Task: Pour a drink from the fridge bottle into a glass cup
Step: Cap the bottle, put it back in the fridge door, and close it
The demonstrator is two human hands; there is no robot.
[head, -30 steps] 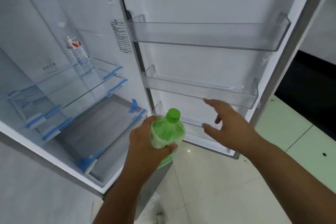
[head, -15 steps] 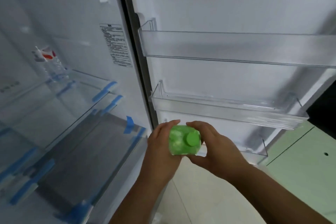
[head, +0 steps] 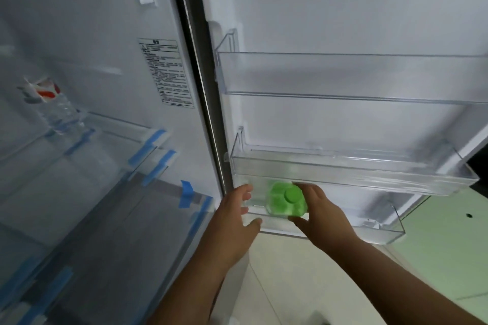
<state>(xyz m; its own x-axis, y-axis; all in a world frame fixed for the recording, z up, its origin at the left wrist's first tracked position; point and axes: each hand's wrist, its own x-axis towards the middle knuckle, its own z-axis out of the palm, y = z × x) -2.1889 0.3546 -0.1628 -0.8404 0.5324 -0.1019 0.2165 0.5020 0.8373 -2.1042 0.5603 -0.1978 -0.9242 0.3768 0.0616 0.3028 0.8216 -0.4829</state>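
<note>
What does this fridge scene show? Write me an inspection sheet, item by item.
Surface: lowest door bin of the open fridge; pale floor tiles below.
Job's things: green bottle, capped, upright in that bin; no glass cup seen.
Clutter: clear water bottle on an inner shelf; blue tape on shelf edges.
Grippers: right hand holds the green bottle; left hand open beside it, off it.
Cables: nothing seen.
Surroundings: two upper door bins, nothing seen in them.
</note>
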